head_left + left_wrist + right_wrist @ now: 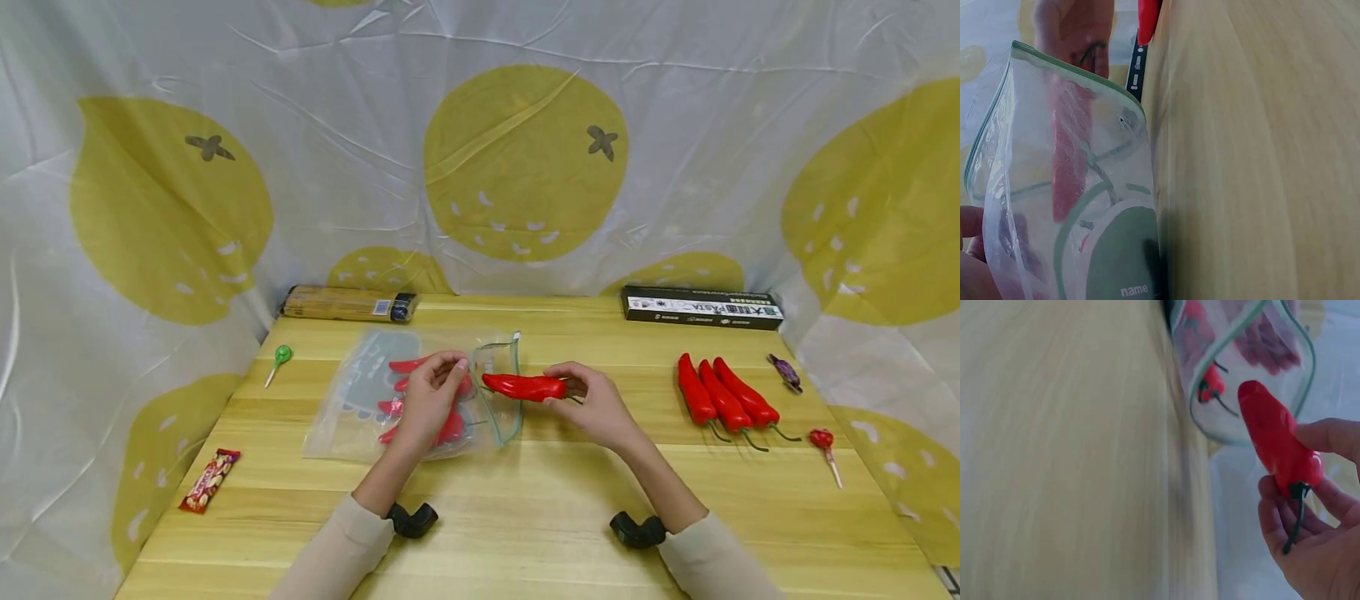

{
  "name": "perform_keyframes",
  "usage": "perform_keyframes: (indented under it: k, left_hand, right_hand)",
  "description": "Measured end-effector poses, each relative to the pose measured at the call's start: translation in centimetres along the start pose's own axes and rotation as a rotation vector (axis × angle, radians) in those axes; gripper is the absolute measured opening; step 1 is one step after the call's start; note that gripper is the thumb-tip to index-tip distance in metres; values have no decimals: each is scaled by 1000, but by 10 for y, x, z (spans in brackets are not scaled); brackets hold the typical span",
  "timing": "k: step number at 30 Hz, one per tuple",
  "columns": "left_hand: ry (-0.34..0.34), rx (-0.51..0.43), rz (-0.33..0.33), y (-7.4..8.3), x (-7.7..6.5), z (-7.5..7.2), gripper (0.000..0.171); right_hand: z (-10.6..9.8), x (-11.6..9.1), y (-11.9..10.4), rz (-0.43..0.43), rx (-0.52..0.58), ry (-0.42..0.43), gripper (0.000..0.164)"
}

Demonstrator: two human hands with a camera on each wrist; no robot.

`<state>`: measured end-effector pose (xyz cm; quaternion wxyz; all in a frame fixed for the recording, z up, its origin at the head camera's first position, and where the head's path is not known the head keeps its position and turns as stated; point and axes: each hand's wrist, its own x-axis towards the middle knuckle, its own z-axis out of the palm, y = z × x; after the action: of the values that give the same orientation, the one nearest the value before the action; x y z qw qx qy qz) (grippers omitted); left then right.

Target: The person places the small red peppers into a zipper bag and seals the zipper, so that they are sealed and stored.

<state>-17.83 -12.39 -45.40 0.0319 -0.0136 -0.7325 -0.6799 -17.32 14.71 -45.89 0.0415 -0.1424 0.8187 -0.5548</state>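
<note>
My right hand (597,410) holds a red chili pepper (517,386) by its stem end, thumb on one side and fingers on the other. The pepper's tip points left, at the gaping mouth of a clear zip bag (324,435) with a green-edged opening. Near that mouth, my left hand (429,402) pinches the bag's upper layer and lifts it. Several red peppers (452,430) lie inside the bag, partly covered by my left hand. In the right wrist view, the held pepper (1269,428) overlaps the bag's green rim (1196,400), its green stem trailing over my fingers.
Three red peppers (726,398) lie side by side on the right. Beyond them are a purple-wrapped candy (785,373) and a red lollipop (822,439). A green lollipop (282,355) and a candy bar (209,481) lie left. Noodle pack (337,304) and pasta box (702,308) stand at the back.
</note>
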Motion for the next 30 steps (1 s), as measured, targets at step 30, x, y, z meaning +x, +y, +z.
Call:
perform_keyframes:
  k: [30]
  left_hand:
    - [8, 49, 45, -15, 4, 0, 26]
  right_hand:
    - [37, 21, -3, 85, 53, 34, 42]
